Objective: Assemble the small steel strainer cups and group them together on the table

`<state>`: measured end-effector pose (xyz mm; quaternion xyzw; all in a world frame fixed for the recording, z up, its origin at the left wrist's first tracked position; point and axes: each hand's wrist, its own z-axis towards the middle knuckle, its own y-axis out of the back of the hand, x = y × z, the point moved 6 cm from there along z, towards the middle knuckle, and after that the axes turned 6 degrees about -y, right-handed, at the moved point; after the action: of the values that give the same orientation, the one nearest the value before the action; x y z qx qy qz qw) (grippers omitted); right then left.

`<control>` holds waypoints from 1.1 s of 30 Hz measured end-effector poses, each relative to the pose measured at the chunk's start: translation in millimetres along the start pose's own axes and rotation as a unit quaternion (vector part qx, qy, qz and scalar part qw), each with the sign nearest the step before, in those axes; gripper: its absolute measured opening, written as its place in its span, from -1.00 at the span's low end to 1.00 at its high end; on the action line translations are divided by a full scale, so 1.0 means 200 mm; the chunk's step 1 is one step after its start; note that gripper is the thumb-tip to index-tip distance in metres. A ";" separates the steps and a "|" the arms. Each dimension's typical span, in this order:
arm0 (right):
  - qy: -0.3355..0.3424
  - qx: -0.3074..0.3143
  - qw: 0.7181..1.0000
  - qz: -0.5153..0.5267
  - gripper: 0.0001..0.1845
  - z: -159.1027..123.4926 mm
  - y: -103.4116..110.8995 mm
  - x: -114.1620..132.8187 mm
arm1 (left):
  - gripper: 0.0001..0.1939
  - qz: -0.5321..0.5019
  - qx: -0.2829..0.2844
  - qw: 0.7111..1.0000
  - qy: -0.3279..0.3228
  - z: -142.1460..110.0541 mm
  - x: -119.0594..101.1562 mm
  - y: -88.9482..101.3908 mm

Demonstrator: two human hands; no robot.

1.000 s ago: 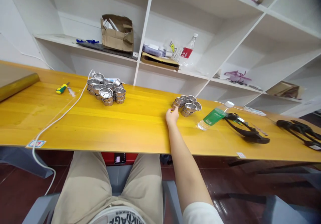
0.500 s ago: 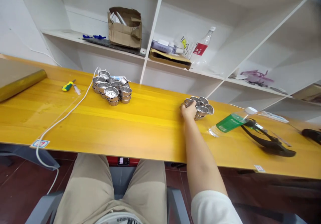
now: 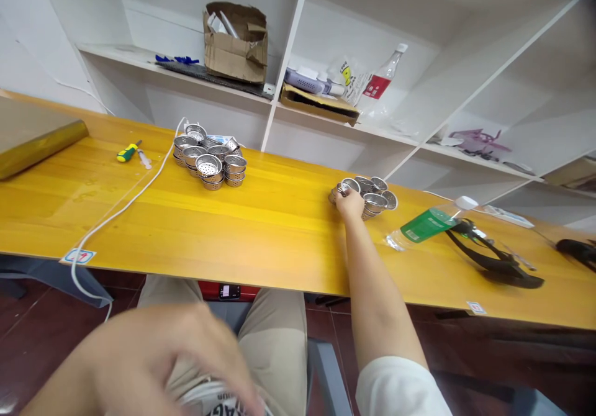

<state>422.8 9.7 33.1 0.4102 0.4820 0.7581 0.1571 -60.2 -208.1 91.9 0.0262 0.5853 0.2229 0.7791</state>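
Observation:
On the right part of the yellow table stands a small group of perforated metal strainer cups (image 3: 375,202), some of them stacked. My right hand (image 3: 351,205) is at the left side of this group, its fingers closed on the rim of a tilted strainer cup (image 3: 352,185). Low in the view, my left hand (image 3: 172,348) is close to the camera above my lap, smeared by motion, so its fingers are unclear. A larger cluster of the same strainer cups (image 3: 209,166) sits stacked on the left half of the table.
A green-labelled bottle (image 3: 429,225) lies on its side, right of my right hand. Beyond it is a black strap-like device (image 3: 493,254). A white cable (image 3: 125,208) crosses the table's left side near a screwdriver (image 3: 126,153). White shelves (image 3: 321,149) rise behind.
My right hand has moved from the group's near edge onto a strainer cup, which is now tilted in its fingers. My left hand has come into view from below. The camera has turned somewhat.

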 end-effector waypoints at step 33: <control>0.269 0.131 0.922 0.245 -0.69 -0.84 -0.29 0.75 | -0.05 0.327 -0.376 0.860 0.105 0.64 1.05 0.91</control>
<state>191.3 32.5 21.0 0.3130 0.4851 0.7850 -0.2246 45.8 63.6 -0.9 -0.1024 0.4927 0.6699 0.5459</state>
